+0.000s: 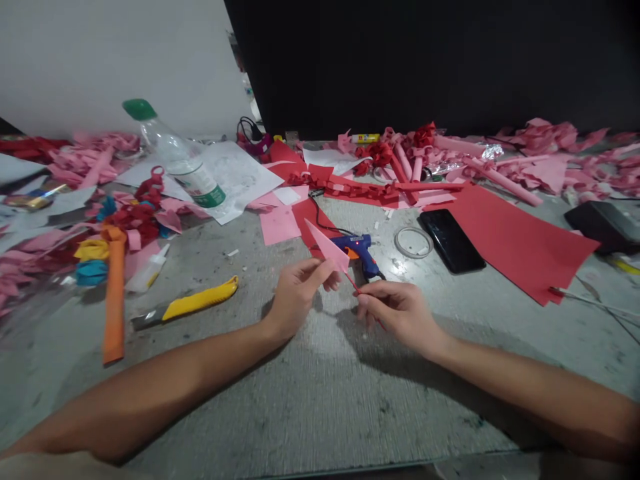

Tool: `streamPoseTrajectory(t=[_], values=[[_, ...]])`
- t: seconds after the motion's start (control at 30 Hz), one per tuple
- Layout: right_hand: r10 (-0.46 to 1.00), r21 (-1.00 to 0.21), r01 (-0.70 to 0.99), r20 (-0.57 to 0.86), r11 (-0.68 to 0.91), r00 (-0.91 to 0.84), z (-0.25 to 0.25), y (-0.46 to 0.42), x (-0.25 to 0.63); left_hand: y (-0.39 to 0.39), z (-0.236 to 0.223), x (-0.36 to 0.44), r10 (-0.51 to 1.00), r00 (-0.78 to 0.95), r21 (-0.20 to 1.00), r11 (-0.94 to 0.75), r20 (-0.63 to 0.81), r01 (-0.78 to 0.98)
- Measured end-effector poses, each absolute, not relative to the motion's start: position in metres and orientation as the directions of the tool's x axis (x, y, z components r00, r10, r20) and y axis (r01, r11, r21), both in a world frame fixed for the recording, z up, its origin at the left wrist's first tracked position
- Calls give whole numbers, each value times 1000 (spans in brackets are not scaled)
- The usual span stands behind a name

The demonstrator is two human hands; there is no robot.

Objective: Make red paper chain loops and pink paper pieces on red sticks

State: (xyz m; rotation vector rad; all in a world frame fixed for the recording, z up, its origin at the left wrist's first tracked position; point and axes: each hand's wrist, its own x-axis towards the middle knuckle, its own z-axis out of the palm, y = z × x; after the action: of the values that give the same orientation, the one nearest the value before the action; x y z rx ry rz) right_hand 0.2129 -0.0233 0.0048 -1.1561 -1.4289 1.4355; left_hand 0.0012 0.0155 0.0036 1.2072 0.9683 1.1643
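Between finger and thumb, my left hand (300, 293) pinches a pink piece of paper (330, 248) that comes to a long point at the upper left. A thin red stick (353, 283) runs down from the paper's lower corner. My right hand (395, 312) grips that stick, fingers closed round it. Whether the stick is fixed to the paper I cannot tell. Just behind both hands lies a blue glue gun (367, 257) with an orange trigger. A yellow utility knife (200, 300) rests to the left of my left hand.
A plastic bottle (187, 163) with a green cap leans at the back left. On the right are a black phone (451, 240), a tape ring (413, 242) and red paper sheets (515, 233). Pink paper scraps (545, 140) line the back; an orange paper tube (115, 300) lies left.
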Motion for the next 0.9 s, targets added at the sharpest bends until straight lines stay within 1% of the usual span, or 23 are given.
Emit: streamPoseTrajectory(t=[0.23,0.43,0.6,0.77,0.9], values=[[933,-991,45,-130,-122,-335,8,-22,211,10,10,2,972,230,999,-46,43,8],[940,-994,31,-107,-103,-323,8,-22,209,8,8,0,959,266,983,-134,98,122],[948,-994,14,-104,-104,-302,7,-23,210,7,10,1,960,249,979,-161,126,123],[946,-994,4,-102,-106,-307,10,-23,208,6,10,4,960,272,996,-79,67,36],[934,-993,34,-116,-111,-337,11,-22,207,6,7,6,954,294,998,-63,54,23]])
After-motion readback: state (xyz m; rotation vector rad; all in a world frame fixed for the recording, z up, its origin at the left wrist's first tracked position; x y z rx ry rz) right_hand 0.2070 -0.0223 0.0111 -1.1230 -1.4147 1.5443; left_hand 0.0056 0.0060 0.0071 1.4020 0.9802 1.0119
